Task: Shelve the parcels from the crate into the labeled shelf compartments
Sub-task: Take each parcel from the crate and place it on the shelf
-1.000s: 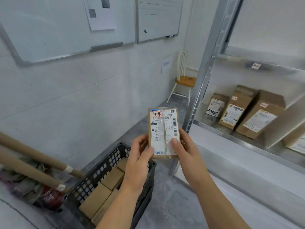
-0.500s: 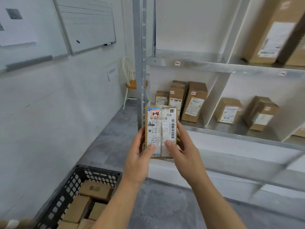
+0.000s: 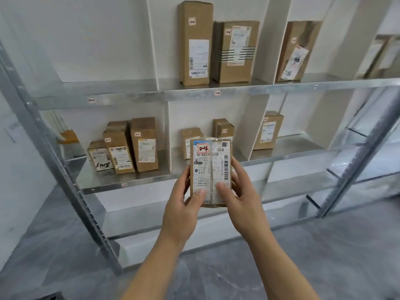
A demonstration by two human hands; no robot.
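Observation:
I hold a small brown parcel (image 3: 210,169) upright in front of me, its white shipping label facing me with a red-edged tag reading "2-4" near the top. My left hand (image 3: 184,204) grips its left edge with the thumb on the label. My right hand (image 3: 242,198) grips the right edge the same way. Behind it stands the metal shelf (image 3: 194,95), split by white dividers into compartments with small labels (image 3: 218,92) on the front rails. The crate is out of view.
Brown parcels stand in the upper compartments (image 3: 195,43) and in the middle-row ones (image 3: 129,146). A grey upright post (image 3: 65,165) frames the shelf's left side, another (image 3: 355,161) the right. Grey floor (image 3: 216,278) lies below.
My view has swung right from the crate and wall to face the shelf head-on. The parcel stays in both hands, held the same way in front of me.

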